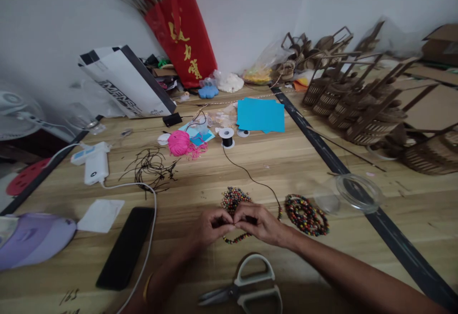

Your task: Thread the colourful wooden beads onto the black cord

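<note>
My left hand point(213, 225) and my right hand point(263, 223) meet fingertip to fingertip, both closed in a pinch. A thin dark cord seems to run between the fingertips; whether a bead is there too is too small to tell. Just behind the fingers lies a heap of loose multicoloured beads point(234, 197), partly covered. A beaded strand point(238, 239) curves on the table below the hands. From a spool point(226, 138) a black cord point(254, 178) leads to beads beside my right hand. Right of that hand, a coil of strung beads point(307, 214) rests on the table.
Scissors point(238, 292) lie close in front of me. Left are a black phone point(125, 247), a white cable point(154, 209) and cut black cords point(150, 166). Farther back are pink yarn point(179, 142) and blue sheets point(261, 115). A clear round lid point(359, 192) and woven baskets point(372, 120) stand right.
</note>
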Demonstrator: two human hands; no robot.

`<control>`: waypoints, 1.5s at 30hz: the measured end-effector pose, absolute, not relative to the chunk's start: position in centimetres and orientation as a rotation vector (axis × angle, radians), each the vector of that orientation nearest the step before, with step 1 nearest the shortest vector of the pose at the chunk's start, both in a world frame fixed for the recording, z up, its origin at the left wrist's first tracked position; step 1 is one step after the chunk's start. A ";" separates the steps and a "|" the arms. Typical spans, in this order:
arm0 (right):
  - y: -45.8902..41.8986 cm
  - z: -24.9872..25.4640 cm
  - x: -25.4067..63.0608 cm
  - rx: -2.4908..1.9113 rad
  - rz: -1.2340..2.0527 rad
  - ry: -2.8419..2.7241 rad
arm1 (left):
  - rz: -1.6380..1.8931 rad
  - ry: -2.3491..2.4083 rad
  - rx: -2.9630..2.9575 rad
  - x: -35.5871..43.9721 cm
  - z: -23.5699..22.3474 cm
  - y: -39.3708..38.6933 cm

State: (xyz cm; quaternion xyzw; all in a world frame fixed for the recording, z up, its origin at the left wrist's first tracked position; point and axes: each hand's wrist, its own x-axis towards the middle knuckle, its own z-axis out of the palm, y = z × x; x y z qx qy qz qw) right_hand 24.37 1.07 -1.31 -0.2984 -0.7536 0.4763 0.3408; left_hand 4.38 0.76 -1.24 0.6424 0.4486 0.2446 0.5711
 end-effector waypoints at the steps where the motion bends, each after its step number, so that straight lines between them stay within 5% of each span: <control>1: 1.1 -1.3 24.4 -0.776 1.234 -1.963 | 0.577 1.052 1.509 4.4 -1.4 0.8; 45: 0.8 -1.3 24.4 -0.869 1.309 -1.843 | 0.546 1.009 1.630 3.8 -1.3 1.2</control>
